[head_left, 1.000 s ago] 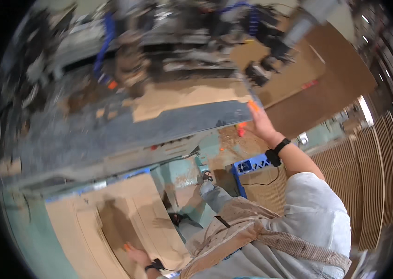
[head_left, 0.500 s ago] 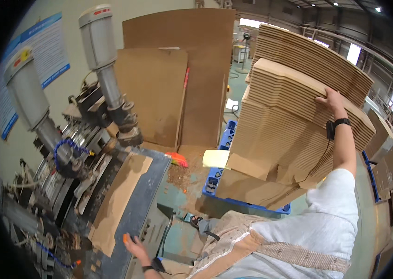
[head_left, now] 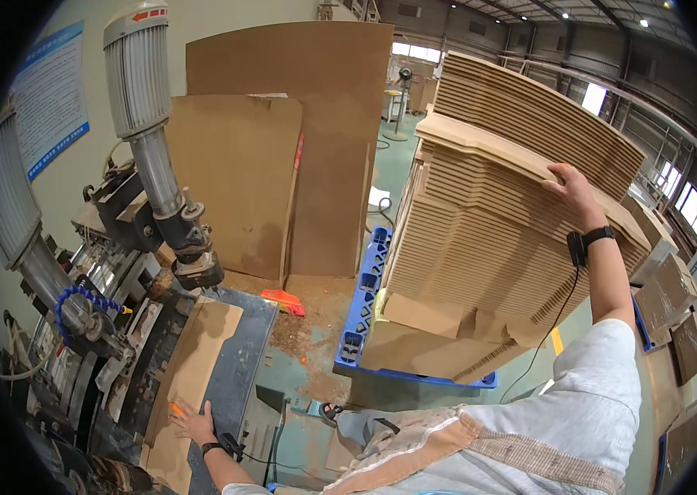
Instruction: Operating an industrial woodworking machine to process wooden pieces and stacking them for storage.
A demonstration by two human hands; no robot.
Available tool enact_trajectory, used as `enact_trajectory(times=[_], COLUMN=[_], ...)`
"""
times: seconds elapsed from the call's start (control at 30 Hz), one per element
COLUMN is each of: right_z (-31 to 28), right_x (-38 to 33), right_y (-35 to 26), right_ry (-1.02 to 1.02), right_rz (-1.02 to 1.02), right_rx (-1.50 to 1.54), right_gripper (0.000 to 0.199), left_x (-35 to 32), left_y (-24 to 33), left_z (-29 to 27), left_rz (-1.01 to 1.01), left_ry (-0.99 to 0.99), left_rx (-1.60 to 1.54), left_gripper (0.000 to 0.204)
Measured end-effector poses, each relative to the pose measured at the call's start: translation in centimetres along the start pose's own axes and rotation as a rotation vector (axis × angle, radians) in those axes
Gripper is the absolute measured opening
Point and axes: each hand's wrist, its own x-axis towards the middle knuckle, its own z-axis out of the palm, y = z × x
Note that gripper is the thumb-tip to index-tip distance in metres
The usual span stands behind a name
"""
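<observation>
My right hand (head_left: 573, 191) reaches up and lies on the top board of a tall stack of cut fibreboard panels (head_left: 489, 239), fingers spread over its edge. A black watch sits on that wrist. The stack stands on a blue pallet (head_left: 362, 313). My left hand (head_left: 193, 422) rests flat, fingers apart, on a shaped brown board (head_left: 192, 363) lying on the grey machine table (head_left: 241, 363). Whether either hand grips its board I cannot tell.
A woodworking machine with two grey motors (head_left: 138, 74) and a blue coolant hose (head_left: 76, 301) stands at the left. Large brown sheets (head_left: 299, 140) lean on the wall behind. Sawdust and an orange tool (head_left: 284, 300) lie on the green floor. More board stacks (head_left: 687, 330) stand at right.
The view swung from the machine table toward the board stack. My right hand left the table's far edge and now lies on the stack's top; my left hand stays by the shaped board.
</observation>
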Motion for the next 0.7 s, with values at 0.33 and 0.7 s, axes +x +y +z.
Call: enact_trajectory(times=[0.33, 0.7], right_z=[7.9, 6.0], right_x=[13.9, 3.6], right_y=[-19.4, -21.0], right_ry=[-0.136, 0.211], right_rz=[-0.636, -0.663], right_rx=[0.164, 0.130], right_gripper=[0.075, 0.033], left_x=[-6.2, -14.9], left_y=[-0.5, -3.5], left_z=[0.5, 4.4], left_rz=[0.106, 0.333], left_ry=[0.061, 0.239], left_rx=[0.003, -0.044], left_gripper=[0.101, 0.050])
